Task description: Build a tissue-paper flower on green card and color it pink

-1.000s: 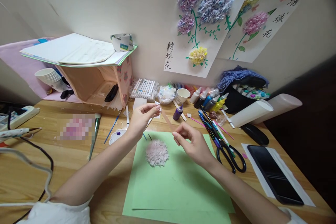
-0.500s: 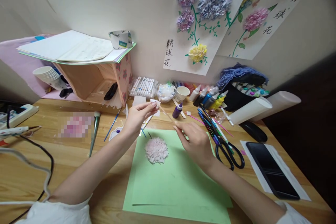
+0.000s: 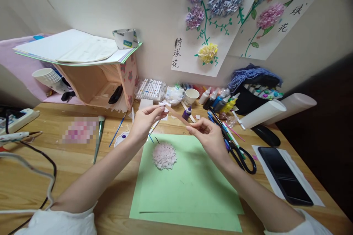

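My left hand (image 3: pixel 146 119) pinches a small piece of white paper (image 3: pixel 164 105) between thumb and fingertips, above the far edge of the green paper (image 3: pixel 187 183). My right hand (image 3: pixel 208 134) grips one end of a flat wooden craft stick (image 3: pixel 179 116). The stick's other end reaches the white paper; whether it touches is hard to tell. Below my hands, a round pale pink ruffled flower (image 3: pixel 164 156) lies on the green paper. Just behind the stick stands a small purple bottle (image 3: pixel 186 112).
Black-handled scissors (image 3: pixel 249 161) and pens lie to the right, beside a phone (image 3: pixel 285 174). Paint bottles (image 3: pixel 217 100), a paper cup (image 3: pixel 192 96) and a marker box (image 3: pixel 150 89) line the wall. A brush (image 3: pixel 99 136) and a glue gun (image 3: pixel 16 137) are left.
My right hand has turned and shifted slightly right. The craft stick now shows its broad face rather than a thin edge. The left hand stays nearly in place.
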`<state>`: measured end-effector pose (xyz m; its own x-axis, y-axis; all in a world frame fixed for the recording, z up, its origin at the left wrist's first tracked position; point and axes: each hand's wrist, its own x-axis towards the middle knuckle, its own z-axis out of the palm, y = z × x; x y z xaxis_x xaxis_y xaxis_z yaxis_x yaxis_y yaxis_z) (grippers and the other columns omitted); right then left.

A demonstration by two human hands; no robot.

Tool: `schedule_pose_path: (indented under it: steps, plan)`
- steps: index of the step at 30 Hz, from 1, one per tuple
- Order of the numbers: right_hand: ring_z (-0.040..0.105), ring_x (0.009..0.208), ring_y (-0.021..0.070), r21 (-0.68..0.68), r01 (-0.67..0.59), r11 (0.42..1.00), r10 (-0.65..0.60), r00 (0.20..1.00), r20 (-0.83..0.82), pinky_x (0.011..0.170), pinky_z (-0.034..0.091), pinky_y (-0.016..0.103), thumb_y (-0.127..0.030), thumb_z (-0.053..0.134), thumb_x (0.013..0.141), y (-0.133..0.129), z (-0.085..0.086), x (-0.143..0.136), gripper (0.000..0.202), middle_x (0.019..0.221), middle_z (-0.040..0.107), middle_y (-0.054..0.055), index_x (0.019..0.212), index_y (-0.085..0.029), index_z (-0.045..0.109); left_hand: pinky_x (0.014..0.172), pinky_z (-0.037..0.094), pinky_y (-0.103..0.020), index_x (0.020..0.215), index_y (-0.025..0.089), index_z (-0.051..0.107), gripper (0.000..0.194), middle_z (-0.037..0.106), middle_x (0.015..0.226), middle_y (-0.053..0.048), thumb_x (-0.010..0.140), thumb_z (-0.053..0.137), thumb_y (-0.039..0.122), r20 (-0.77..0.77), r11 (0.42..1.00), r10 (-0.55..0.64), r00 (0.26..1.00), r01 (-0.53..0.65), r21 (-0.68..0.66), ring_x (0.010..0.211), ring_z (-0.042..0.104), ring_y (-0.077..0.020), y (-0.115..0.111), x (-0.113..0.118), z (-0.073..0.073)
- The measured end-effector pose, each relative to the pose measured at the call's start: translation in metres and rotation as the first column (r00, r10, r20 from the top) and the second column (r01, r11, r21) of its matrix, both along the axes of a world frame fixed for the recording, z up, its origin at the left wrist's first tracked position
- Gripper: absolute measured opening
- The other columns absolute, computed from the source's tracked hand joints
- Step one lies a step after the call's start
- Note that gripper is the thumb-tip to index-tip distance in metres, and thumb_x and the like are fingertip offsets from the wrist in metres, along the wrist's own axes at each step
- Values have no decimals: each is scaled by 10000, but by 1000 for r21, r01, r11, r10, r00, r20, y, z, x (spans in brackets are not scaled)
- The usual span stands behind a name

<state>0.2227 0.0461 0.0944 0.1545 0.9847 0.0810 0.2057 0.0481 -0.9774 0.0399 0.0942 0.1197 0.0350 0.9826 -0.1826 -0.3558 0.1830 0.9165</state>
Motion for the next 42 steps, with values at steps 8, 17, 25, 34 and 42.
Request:
schedule_pose_path:
  steps: [8,17,25,34,42]
  plan:
    - [577,578,118,-108,-141,984,114,969,-221,588,448,243,-355,775,623,1,-1,3,271,615,614,-10,652,-173,576,798,533,-232,767,158,749,193,728,750,-25,603,808,241,28,985,-142,989,138,104,727,666,-114,3,-10,-1]
    - [562,581,134,-54,-69,996,66,996,-55,573,424,259,-352,749,652,-6,4,-3,257,608,614,3,630,-167,572,685,545,-215,717,159,736,164,716,680,-17,634,790,291,-172,977,-46,984,81,199,644,657,-109,3,-13,0]
    - [501,583,127,36,-27,999,23,992,125,545,377,252,-317,697,711,-12,12,5,213,612,580,5,625,-164,577,673,529,-173,722,173,739,147,714,688,-5,642,786,287,-245,971,-123,962,168,173,663,652,-96,4,-16,5]
    - [507,583,126,-30,-18,999,19,999,39,547,384,250,-365,735,667,-10,12,25,252,618,583,6,653,-155,596,721,547,-224,765,173,746,176,734,729,-30,644,776,298,-237,962,-177,955,219,165,705,683,-134,12,0,6]
    - [484,557,120,1,4,1000,-4,999,50,517,368,244,-405,730,665,0,5,34,284,610,584,11,650,-149,609,673,548,-251,730,135,728,201,724,678,-52,654,718,321,-357,973,-84,930,153,171,673,687,-167,34,14,0]
